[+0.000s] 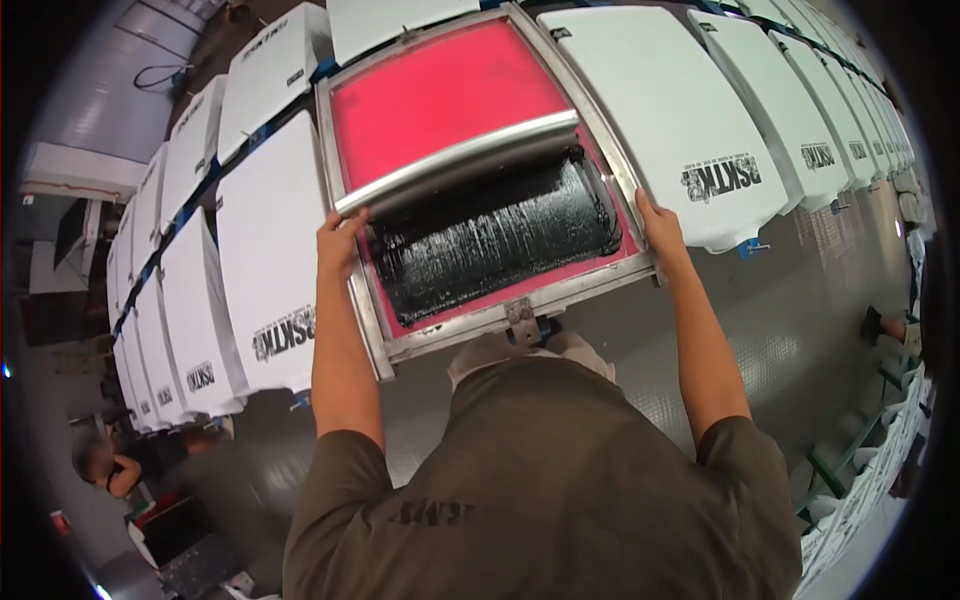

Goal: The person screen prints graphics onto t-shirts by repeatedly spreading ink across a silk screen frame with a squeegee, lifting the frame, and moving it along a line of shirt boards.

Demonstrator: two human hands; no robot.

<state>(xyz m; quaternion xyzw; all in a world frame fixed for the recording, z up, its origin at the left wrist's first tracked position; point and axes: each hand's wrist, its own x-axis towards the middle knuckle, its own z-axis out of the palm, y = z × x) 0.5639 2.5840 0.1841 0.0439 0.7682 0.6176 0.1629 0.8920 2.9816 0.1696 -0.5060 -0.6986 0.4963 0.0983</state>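
1. Your left hand point(341, 243) and right hand point(662, 230) grasp the rectangular silver metal frame point(450, 337) by its left and right sides, between white printed panels point(272, 235).
2. Uneven lifting could tilt it, sliding the glossy black ink point(500, 242) or long silver bar point(460, 155).

You have a smooth grey floor point(780, 330) around you, glossy enough on your right to throw back pale patches of light. At your upper left there is a large bluish-grey panel point(105, 75), with a pale ledge point(85, 180) below it. Further down that side your room turns dim and blurred, with a dark boxy piece of furniture point(185, 535) low down. A small bluish light point(7, 370) glows at your far left. At your lower right you have a green stand point(824, 474).
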